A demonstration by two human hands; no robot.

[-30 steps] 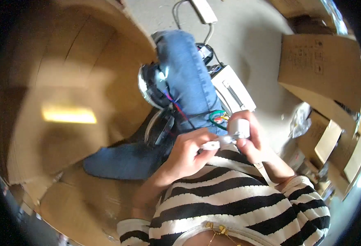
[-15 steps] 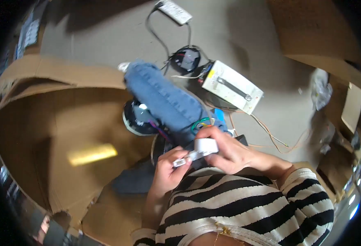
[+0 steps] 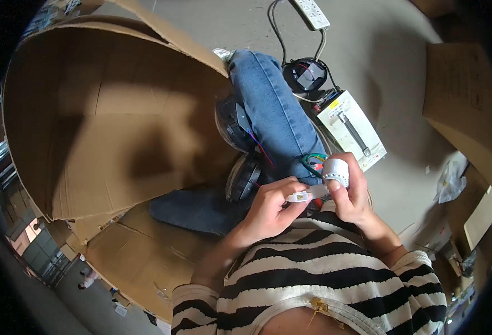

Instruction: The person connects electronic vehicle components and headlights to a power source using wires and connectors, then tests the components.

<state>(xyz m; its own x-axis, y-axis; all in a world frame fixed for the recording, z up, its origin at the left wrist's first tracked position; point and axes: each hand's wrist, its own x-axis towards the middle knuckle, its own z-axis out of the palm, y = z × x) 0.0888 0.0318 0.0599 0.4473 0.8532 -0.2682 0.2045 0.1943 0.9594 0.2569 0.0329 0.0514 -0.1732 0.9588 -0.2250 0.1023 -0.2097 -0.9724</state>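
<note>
The right hand (image 3: pixel 353 192) had its fingers wrapped around a small white cylindrical plastic part (image 3: pixel 336 170), held above the lap by the blue-jeaned knee (image 3: pixel 268 117). The left hand (image 3: pixel 268 209) pinched a small white connector piece (image 3: pixel 300 196) between closed fingertips, just beside the cylinder.

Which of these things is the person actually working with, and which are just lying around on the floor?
In use:
- left hand pinching a small white connector
- right hand gripping a white cylindrical part
- coloured wires beside that part

Lying about:
- big open cardboard box
- white power strip
- round black part
- white flat box with handle
- crumpled plastic bag
</note>
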